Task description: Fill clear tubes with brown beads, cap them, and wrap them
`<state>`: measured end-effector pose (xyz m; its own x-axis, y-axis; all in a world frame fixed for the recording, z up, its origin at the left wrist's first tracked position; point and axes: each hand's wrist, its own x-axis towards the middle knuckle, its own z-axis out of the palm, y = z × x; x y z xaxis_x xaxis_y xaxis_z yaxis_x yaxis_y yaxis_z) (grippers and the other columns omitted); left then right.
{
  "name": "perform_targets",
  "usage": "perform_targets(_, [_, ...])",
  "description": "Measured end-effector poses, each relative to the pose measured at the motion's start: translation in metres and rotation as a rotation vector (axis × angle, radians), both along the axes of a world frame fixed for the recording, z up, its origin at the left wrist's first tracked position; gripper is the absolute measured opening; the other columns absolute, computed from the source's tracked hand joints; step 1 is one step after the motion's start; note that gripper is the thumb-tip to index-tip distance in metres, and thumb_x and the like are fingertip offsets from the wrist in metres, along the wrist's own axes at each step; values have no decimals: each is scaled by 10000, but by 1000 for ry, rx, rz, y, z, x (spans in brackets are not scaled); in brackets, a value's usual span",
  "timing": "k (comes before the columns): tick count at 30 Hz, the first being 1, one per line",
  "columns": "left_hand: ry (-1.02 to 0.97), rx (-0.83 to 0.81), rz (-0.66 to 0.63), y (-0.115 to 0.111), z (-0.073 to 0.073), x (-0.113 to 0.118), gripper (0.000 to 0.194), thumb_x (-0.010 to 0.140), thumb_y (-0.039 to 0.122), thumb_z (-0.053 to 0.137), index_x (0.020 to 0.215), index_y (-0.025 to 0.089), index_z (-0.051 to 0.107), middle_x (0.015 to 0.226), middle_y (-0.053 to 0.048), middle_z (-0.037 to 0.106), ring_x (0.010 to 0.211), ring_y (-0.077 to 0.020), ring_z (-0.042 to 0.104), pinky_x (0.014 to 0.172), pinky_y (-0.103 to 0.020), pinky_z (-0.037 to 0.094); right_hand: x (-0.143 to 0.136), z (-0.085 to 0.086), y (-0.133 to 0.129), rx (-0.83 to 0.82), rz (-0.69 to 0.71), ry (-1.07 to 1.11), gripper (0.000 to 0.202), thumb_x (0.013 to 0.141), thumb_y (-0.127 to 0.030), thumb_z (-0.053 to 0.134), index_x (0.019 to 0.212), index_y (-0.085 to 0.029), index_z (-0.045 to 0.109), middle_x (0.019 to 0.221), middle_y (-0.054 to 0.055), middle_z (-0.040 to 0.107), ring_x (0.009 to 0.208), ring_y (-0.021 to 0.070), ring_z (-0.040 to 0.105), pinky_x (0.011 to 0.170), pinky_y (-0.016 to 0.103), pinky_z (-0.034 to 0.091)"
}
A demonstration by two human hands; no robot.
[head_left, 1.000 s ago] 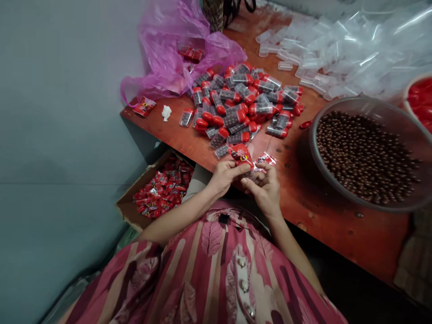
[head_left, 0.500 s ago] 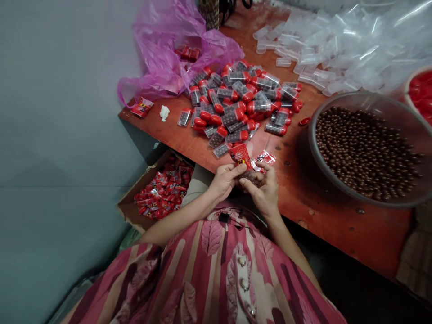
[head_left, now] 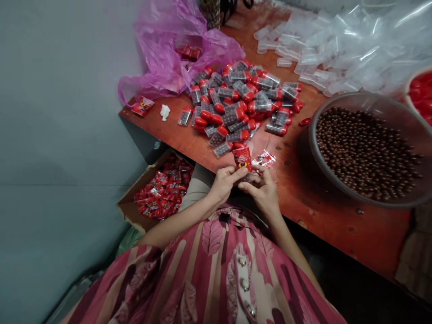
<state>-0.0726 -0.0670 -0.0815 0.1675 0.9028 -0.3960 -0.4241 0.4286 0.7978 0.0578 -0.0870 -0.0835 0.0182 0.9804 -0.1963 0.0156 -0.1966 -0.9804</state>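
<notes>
My left hand (head_left: pixel 225 181) and my right hand (head_left: pixel 262 188) meet at the near edge of the red table (head_left: pixel 337 225). Together they grip a small red printed packet (head_left: pixel 242 158) that stands upright above my fingers, with a clear container of dark balls partly hidden between my fingers. Another red-and-clear wrapper (head_left: pixel 266 158) lies on the table just beyond my right hand. A heap of clear containers with red caps (head_left: pixel 241 103), filled with dark balls, lies behind the packet.
A big bowl of brown chocolate balls (head_left: pixel 366 146) stands at the right. Empty clear containers (head_left: pixel 337 49) are piled at the back right. A pink plastic bag (head_left: pixel 175 49) lies at the back left. A cardboard box of red packets (head_left: pixel 164 189) sits below the table's left end.
The red packet has turned from tilted to upright between my hands. My right hand has closed in toward the left one, low by the table edge.
</notes>
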Motion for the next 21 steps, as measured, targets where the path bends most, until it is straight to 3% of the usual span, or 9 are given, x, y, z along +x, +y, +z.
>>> perform_targets(4, [442,212,-230,-2,2,-11,399,704,461,674,528,127,543,508,49,419,499,-60,365,487,-206,273,14,14,14,113,-3,-213,327,734,-412,690,989,-218,625,918,22,674,749,152,617,711,300,505])
perform_targets(7, [604,317,-318,-7,6,-12,394,730,458,641,531,133,543,500,49,405,511,-67,350,499,-215,250,14,18,27,85,19,-102,218,768,-405,659,806,-191,645,817,10,650,650,119,567,627,258,474])
perform_targets(10, [639,343,-306,-10,8,-11,379,739,452,637,553,131,563,504,48,415,518,-67,349,501,-217,241,6,14,35,85,-135,-24,225,745,-365,691,666,-173,604,648,-23,583,568,92,513,574,226,443])
perform_targets(12, [570,301,-274,-9,9,-11,376,731,448,651,552,129,566,503,50,421,512,-64,352,497,-215,245,2,10,34,91,-227,9,216,755,-373,682,706,-176,609,663,-25,584,575,88,521,570,218,449])
perform_targets(14, [405,200,-181,-6,8,-11,356,716,449,672,581,129,595,511,49,451,504,-62,374,498,-207,276,-1,8,28,105,-268,59,217,784,-405,648,845,-199,616,809,-6,628,642,96,569,578,218,477])
perform_targets(17, [71,32,13,1,6,-8,311,704,433,698,676,126,655,584,22,560,528,-74,464,540,-206,371,-1,8,12,82,-156,102,304,772,-412,664,1006,-235,583,995,22,638,749,118,625,625,246,533])
perform_targets(19, [-87,-43,93,5,5,-4,307,682,417,725,683,116,662,630,-6,611,563,-87,520,575,-213,417,-1,8,2,33,-67,102,344,712,-370,731,986,-228,579,1027,31,642,756,128,644,664,271,556])
perform_targets(21, [-181,-93,124,6,6,0,318,657,411,750,679,106,660,644,-22,629,588,-96,549,599,-217,441,-2,7,-5,0,-68,107,371,665,-326,772,961,-222,574,1062,36,645,765,134,659,705,292,569])
